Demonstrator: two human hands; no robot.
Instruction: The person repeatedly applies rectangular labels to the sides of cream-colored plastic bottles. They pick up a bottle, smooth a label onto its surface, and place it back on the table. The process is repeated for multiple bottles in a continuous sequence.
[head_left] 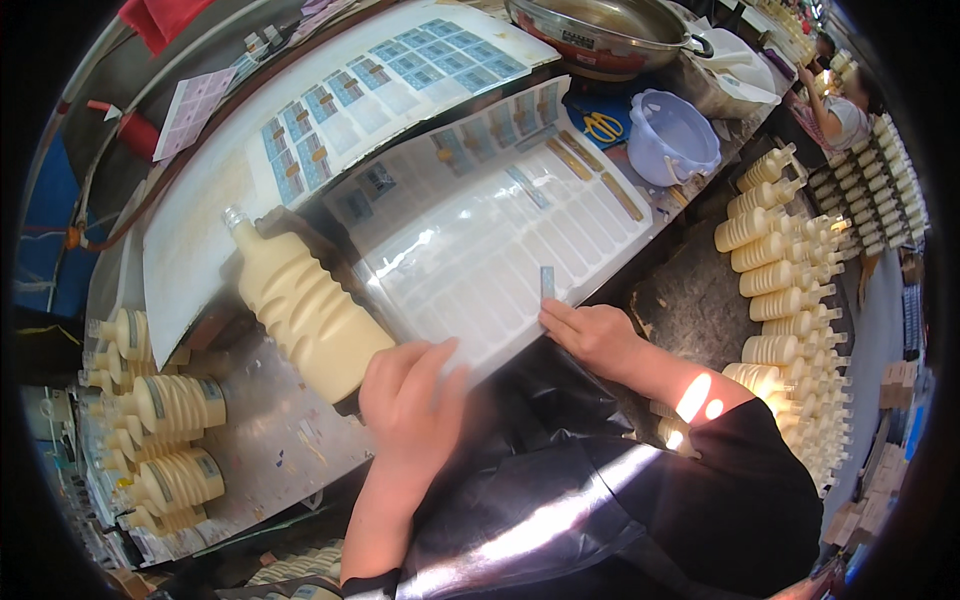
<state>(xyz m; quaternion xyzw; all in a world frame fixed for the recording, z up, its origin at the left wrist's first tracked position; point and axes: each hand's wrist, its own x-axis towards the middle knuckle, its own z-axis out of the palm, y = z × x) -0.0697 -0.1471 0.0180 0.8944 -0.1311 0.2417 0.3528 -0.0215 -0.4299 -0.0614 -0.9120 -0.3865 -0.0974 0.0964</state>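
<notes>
One small blue-grey label (pixel 547 281) is in the R hand (pixel 597 338), grip narrow on its near end, by the front edge of the shiny backing sheet (pixel 470 270). Cream bottle (pixel 310 310) lies on its side L of the sheet, neck pointing away & to the left. L hand (pixel 410 400) is at the bottle's base but blurred, so can't tell if its grip is closed on it or just resting there. Risks, prob: label, if sticky, could curl or catch on fingers or sheet w/ only one end held. Bottle looks rounded, so w/o steady support it might roll, & any label pressed on then could go crooked. Grooves could cause wrinkles too.
</notes>
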